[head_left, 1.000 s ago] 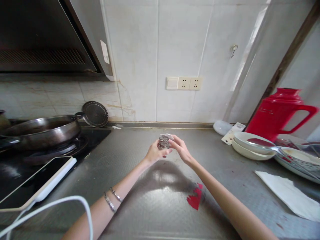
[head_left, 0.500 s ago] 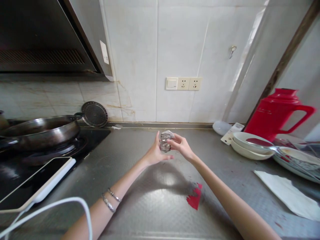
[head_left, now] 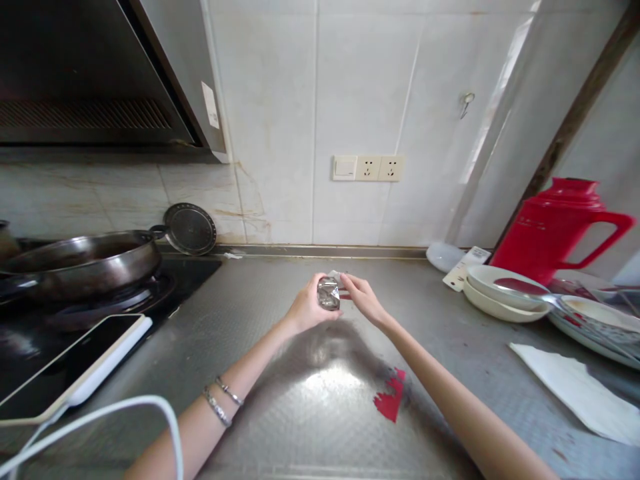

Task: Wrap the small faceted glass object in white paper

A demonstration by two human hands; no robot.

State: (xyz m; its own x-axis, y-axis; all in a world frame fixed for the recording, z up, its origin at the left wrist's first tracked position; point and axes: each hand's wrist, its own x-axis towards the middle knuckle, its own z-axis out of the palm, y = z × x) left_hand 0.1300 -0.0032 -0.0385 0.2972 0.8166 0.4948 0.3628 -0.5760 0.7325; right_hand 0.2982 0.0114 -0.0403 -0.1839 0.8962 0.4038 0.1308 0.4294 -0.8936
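Note:
In the head view, my left hand curls around a small shiny, faceted glass-like piece, with the thumb below it and fingers at its far side. A bit of white tissue or paper shows at the top of this piece. My right hand has its fingertips at that white bit, beside the glass-like piece; the exact contact is hard to make out. Both hands hover over the steel counter. A torn red scrap lies on the counter, nearer to me.
On the left, a pan sits on the stove, with a phone and white cable in front. To the right are stacked bowls, plates, a red thermos jug and a white paper sheet.
The glass-like piece has tilted and come slightly lower. My left fingers have closed further around it, while my right fingers have shifted from its side to its upper right edge.

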